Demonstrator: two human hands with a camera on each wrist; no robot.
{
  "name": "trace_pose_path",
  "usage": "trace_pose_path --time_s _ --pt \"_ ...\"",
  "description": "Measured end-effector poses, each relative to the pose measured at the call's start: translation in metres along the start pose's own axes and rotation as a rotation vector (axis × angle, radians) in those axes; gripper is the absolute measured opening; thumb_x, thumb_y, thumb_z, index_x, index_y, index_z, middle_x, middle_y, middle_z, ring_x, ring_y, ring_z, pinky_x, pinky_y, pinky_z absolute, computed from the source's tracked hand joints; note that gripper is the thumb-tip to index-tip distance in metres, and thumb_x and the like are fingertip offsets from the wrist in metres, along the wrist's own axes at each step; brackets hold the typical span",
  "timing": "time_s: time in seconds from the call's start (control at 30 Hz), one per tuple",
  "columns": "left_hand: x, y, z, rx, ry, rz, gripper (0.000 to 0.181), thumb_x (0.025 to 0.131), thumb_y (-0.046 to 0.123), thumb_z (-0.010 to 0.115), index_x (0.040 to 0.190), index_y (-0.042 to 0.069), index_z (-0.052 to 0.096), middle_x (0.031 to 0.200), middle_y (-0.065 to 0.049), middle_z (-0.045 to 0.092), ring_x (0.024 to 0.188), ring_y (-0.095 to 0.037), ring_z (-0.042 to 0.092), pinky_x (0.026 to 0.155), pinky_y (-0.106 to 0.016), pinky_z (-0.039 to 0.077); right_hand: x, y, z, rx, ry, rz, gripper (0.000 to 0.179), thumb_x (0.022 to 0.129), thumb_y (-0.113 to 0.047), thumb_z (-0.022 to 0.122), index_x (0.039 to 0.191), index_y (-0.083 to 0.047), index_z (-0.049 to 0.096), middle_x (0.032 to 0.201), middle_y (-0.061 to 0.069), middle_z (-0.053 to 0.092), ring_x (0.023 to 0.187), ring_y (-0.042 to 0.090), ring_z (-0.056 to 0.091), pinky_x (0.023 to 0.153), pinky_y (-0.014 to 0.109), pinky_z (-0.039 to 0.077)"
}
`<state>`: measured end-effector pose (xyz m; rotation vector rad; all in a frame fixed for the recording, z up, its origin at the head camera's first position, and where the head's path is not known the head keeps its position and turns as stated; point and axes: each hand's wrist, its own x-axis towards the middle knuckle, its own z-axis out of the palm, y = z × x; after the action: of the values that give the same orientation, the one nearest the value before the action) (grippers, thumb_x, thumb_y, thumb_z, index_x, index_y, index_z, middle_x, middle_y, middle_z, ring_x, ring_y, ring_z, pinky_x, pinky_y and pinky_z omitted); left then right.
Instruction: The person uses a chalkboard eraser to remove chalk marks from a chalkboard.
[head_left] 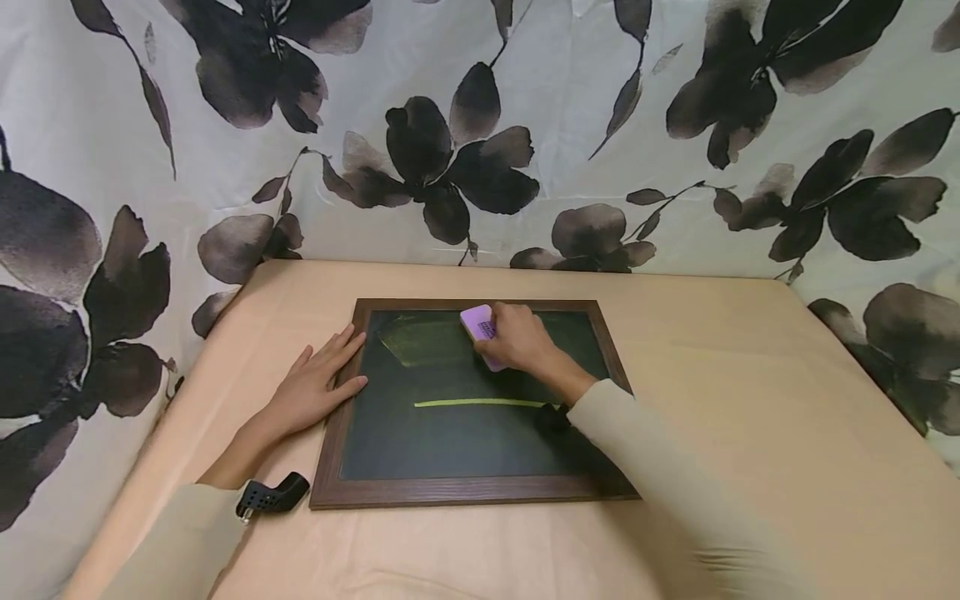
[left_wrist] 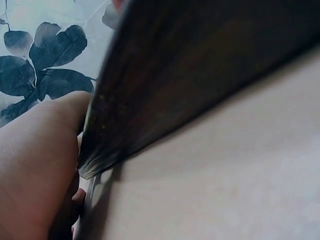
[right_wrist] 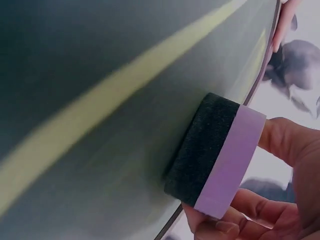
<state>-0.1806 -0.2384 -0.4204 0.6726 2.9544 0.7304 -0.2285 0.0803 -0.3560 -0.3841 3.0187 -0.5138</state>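
Purple eraser (head_left: 476, 320) in head view: on the chalkboard (head_left: 390, 446), near its top edge, gripped by right hand (head_left: 522, 337). Left hand (head_left: 318, 387) has fingers extended, resting on board's left edge, holding nothing. Yellow line (head_left: 480, 402) runs crosswise below eraser; faint yellowish smear (head_left: 420, 342) near board's top-left corner. Left wrist: hand at the board's edge, fingers mostly hidden. Right wrist: thumb and fingers pinch eraser's purple back, dark pad (right_wrist: 204, 150) facing the board.

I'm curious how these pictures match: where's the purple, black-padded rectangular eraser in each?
Head: purple, black-padded rectangular eraser, just below centre.
Left wrist: not in it.
Right wrist: below and right of centre.
Shared landmark: dark-flowered white backdrop, in all three.
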Motion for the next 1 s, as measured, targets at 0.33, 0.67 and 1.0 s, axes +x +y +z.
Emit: trace_pose_path --time_s 0.33,0.67,1.0 --pt "-0.011 -0.011 -0.009 0.004 -0.011 0.031 0.072 0.097 0.047 0.050 0.154 0.014 0.021 0.159 -0.010 0.010 0.143 -0.035 0.013 0.111 -0.059 0.001 -0.035 0.032 -0.017 -0.012 0.059 0.111 0.048 0.079 -0.033 0.074 0.106 0.004 0.061 0.089 0.015 0.062 0.075 0.027 0.057 0.061 0.038 0.049" --pt "-0.012 -0.008 -0.008 0.013 -0.051 0.054 0.075 0.096 0.051 0.049 0.155 0.015 0.019 0.159 -0.012 0.010 0.143 -0.035 0.012 0.111 -0.059 0.001 -0.075 0.075 -0.032 -0.019 0.074 0.248 0.045 0.080 -0.028 0.071 0.102 0.009 0.057 0.078 0.016 0.059 0.068 0.029 0.055 0.055 0.036 0.044" --pt "-0.013 -0.007 -0.011 -0.026 -0.051 0.074 0.078 0.095 0.048 0.054 0.154 0.012 0.020 0.159 -0.015 0.009 0.143 -0.038 0.011 0.109 -0.063 0.002 -0.064 0.057 -0.024 0.029 0.101 0.306 0.046 0.080 -0.030 0.071 0.101 0.010 0.062 0.079 0.015 0.061 0.069 0.028 0.055 0.059 0.039 0.046"
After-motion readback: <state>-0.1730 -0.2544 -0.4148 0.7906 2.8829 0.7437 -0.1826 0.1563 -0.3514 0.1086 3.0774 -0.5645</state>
